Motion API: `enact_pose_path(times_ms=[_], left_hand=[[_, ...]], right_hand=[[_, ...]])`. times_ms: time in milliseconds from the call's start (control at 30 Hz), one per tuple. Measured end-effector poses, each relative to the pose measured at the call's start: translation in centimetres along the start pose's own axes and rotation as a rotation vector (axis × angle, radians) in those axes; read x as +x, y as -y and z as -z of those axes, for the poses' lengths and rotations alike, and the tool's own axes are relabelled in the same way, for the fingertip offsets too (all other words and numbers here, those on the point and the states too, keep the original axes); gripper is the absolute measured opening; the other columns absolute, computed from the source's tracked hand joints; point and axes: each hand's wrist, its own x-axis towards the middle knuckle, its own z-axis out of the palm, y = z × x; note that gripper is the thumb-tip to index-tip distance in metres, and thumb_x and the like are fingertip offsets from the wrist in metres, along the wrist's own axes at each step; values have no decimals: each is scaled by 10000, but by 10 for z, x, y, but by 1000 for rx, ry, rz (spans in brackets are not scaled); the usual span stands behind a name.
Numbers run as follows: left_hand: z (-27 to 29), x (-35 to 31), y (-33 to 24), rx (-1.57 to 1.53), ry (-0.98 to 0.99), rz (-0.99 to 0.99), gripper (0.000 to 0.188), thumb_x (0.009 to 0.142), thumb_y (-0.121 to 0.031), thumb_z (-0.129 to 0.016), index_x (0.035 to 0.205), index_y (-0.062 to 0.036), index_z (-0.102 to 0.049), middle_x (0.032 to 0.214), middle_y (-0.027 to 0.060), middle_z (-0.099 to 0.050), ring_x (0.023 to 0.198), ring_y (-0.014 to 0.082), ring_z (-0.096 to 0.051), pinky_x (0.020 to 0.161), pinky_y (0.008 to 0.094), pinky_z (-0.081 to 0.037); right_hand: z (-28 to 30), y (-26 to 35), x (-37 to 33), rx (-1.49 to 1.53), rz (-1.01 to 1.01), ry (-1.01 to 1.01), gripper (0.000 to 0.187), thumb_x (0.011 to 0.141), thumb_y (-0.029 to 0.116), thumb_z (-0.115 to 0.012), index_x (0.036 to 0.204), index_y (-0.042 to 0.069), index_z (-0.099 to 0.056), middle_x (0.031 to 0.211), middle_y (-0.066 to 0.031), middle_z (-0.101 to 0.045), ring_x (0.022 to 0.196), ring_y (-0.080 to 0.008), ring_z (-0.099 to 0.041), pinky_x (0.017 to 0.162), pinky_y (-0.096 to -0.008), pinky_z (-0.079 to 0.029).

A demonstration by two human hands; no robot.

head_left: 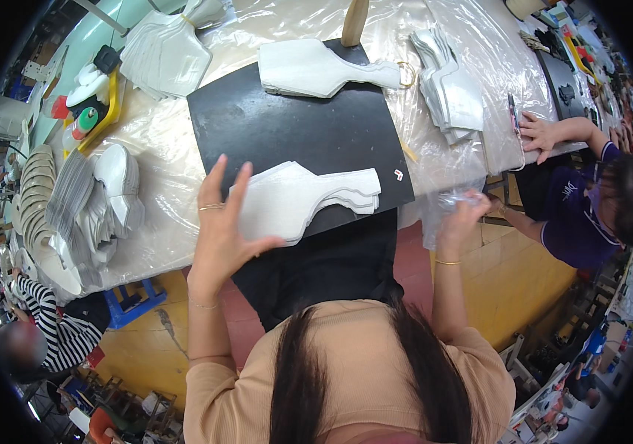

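Observation:
A layered stack of white, bottle-shaped flat pieces lies near the front edge of a black board, its narrow end to the right. My left hand is open, fingers and thumb spread around the stack's wide left end. Beyond the near right corner of the board, my right hand is closed, its fingers drawn together; what they hold, if anything, cannot be made out. Clear plastic film hangs at the table edge beside it. A second similar white stack rests at the board's far side.
More white stacks stand at far left, far right and left. A yellow tray holds bottles. A wooden handle rises behind the board. To the right, a co-worker in purple has a hand on the table.

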Motion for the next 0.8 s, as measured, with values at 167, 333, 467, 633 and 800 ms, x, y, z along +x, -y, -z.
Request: enact_pose_path(times_ms=[167, 333, 467, 633, 800], left_hand=[[3, 10, 0, 201, 286, -157, 1250, 492, -369, -934, 1551, -216, -287, 1555, 223, -258, 1450, 429, -225, 1173, 560, -219], [6, 19, -2, 215, 353, -247, 1182, 521, -232, -924, 1537, -226, -320, 1394, 239, -420, 1305, 407, -407, 1062, 485, -354], [11, 19, -5, 229, 334, -292, 1124, 539, -161, -884, 1523, -232, -346, 1320, 248, -458, 1207, 395, -477, 965, 442, -412], [10, 19, -4, 259, 354, -315, 1113, 534, -191, -895, 1510, -200, -361, 1330, 238, -457, 1223, 396, -466, 979, 447, -402], [12, 15, -5, 380, 210, -426, 1044, 513, -214, -911, 1440, -119, -441, 1367, 203, -443, 1252, 389, -455, 1051, 471, -381]], right_hand=[[0, -104, 2, -533, 37, 298, 408, 849, 12, -525, 1248, -65, -494, 1306, -225, -511, 1137, -329, -556, 968, -418, -460], [-35, -160, 46, -1048, 227, 724, 409, 851, 30, -544, 1246, -72, -513, 1313, -252, -512, 1144, -352, -561, 969, -430, -462], [-42, -148, 59, -1264, 213, 905, 411, 852, 45, -559, 1244, -77, -528, 1320, -274, -513, 1149, -371, -566, 970, -439, -464], [0, -75, 58, -1297, 49, 1108, 415, 854, 63, -578, 1241, -83, -546, 1327, -302, -514, 1156, -394, -572, 971, -450, -466], [6, 27, 35, -1285, 32, 1177, 358, 859, 123, -621, 1153, -81, -609, 1212, -325, -581, 1105, -442, -578, 960, -476, -469]])
